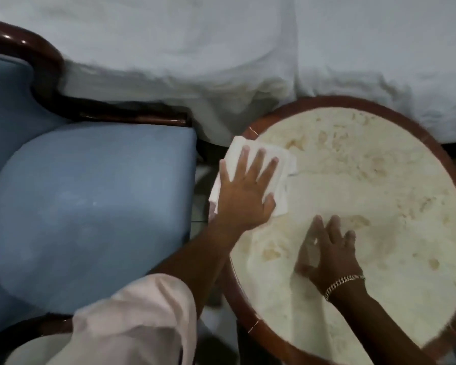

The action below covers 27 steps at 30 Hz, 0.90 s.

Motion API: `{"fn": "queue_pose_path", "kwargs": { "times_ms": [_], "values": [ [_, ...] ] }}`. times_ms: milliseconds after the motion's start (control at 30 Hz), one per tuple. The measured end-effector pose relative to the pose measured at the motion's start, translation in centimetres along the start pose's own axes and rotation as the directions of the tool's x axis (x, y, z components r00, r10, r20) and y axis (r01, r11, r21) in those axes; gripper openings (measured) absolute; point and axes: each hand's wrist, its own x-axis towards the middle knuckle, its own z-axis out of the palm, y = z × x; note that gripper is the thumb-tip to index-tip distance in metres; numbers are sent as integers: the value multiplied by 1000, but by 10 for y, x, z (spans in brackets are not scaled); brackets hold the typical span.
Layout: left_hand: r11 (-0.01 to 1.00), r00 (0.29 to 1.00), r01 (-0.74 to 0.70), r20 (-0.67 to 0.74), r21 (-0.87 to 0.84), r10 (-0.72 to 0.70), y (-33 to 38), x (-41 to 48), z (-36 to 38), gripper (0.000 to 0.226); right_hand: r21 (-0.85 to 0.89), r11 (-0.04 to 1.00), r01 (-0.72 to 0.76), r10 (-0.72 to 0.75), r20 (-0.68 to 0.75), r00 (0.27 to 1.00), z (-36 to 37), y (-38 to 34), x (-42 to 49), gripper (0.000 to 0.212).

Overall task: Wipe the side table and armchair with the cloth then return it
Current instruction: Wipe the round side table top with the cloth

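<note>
The round side table [379, 196] has a pale stone top and a dark red wooden rim. A folded white cloth [282, 164] lies on its left edge, partly hanging over the rim. My left hand [245, 191] presses flat on the cloth with fingers spread. My right hand [327, 248], with a chain bracelet on the wrist, rests flat on the tabletop nearer me, holding nothing. The armchair [90, 212] stands left of the table, with a blue cushioned seat and dark glossy wooden frame.
A bed with white rumpled bedding [221, 61] runs along the far side, touching the table's far rim and the armchair's arm. A narrow gap of floor [200, 204] separates armchair and table. My light pink sleeve [132, 325] fills the bottom left.
</note>
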Motion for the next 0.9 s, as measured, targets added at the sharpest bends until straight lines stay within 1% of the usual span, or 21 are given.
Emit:
{"fn": "queue_pose_path", "kwargs": {
  "times_ms": [67,133,200,233,267,300,333,367,433,467,500,567,633,667,700,733,767,800,833,900],
  "values": [
    [997,997,74,-26,-20,-75,4,-19,6,78,-63,998,4,-1,42,999,-5,-4,4,124],
    [990,990,138,-26,-39,-139,23,-80,14,78,-139,990,22,-12,75,997,-13,-6,4,123],
    [984,985,174,1,-33,-174,40,-137,18,81,-127,989,70,-58,97,994,-17,-8,4,122],
    [982,982,187,27,-36,-186,40,-140,16,82,-126,989,82,-68,111,991,-18,-9,6,122],
    [982,982,185,28,-40,-184,33,-123,15,81,-166,983,81,-61,123,991,-19,-12,7,123],
    [983,984,177,-3,-35,-178,24,-93,11,78,-236,969,68,-39,124,991,-19,-14,8,126],
    [985,984,168,-47,-24,-169,16,-55,6,75,-311,948,63,-26,120,992,-19,-15,8,129],
    [986,985,164,-40,-21,-165,7,-14,-2,74,-367,928,64,-23,114,993,-18,-15,7,131],
    [985,985,173,-14,-10,-173,-10,39,-11,76,-374,924,80,-45,103,994,-18,-17,6,132],
    [981,981,192,-17,-9,-192,-13,39,-11,76,-363,927,91,-55,108,993,-21,-17,5,131],
    [978,977,209,-38,-16,-209,-12,23,-8,75,-368,925,98,-60,114,992,-24,-18,5,129],
    [975,973,221,-59,-34,-223,6,-50,1,71,-388,917,96,-41,149,988,-28,-19,7,127],
    [977,977,213,28,-28,-212,35,-134,11,75,-373,926,60,7,176,984,-30,-21,7,129],
    [977,977,209,39,-26,-208,46,-161,13,78,-356,934,33,31,175,984,-29,-22,7,130],
    [979,979,201,24,-35,-200,45,-166,14,80,-339,941,24,40,181,983,-26,-22,8,131],
    [980,981,195,11,-40,-194,37,-148,14,80,-339,940,29,35,183,982,-23,-23,8,131],
    [985,985,173,-19,-22,-174,27,-114,12,78,-358,932,49,14,171,985,-22,-21,8,132],
    [990,986,141,-86,3,-140,15,-74,9,75,-360,931,63,-8,152,988,-20,-18,7,131],
    [992,986,130,-109,-2,-129,4,-31,3,73,-345,936,73,-31,126,992,-18,-14,7,131],
    [985,984,167,-63,-30,-169,-13,30,-11,75,-216,973,86,-62,113,992,-15,-10,6,125]
  ]
}}
